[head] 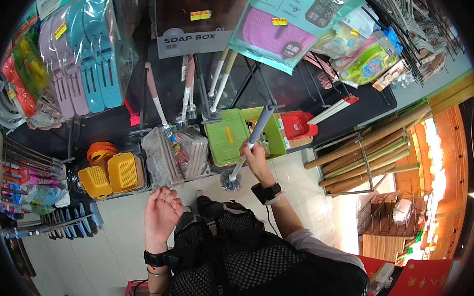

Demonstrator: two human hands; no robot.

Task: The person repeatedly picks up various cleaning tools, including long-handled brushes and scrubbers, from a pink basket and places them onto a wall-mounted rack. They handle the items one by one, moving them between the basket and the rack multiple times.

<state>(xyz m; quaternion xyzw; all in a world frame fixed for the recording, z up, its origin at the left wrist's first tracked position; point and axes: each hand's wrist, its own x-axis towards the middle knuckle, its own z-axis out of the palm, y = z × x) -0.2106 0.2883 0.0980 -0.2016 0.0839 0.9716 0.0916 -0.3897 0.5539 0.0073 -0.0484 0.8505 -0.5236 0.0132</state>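
My right hand point(255, 158) grips the shaft of a long cleaning brush point(261, 123) with a grey-purple handle. Its round bristle head point(230, 180), which looks wrapped in clear plastic, hangs low over the floor in front of me. Behind the shaft stands a green plastic storage box point(226, 138) with its lid partly aside and small items inside. Palm up, with loosely curled fingers, my left hand point(160, 216) holds nothing that I can see; a ring shows on one finger. It is nearest to the wrapped grey plastic baskets point(161, 160).
More long-handled brushes point(185, 90) hang on the dark display rack. Yellow plastic baskets point(122, 174) and red dustpans point(296, 124) stand along its base. Wrapped clothes pegs point(100, 74) and a packaged purple rope point(271, 33) hang above. Rolled mats point(366, 153) fill a rack at right.
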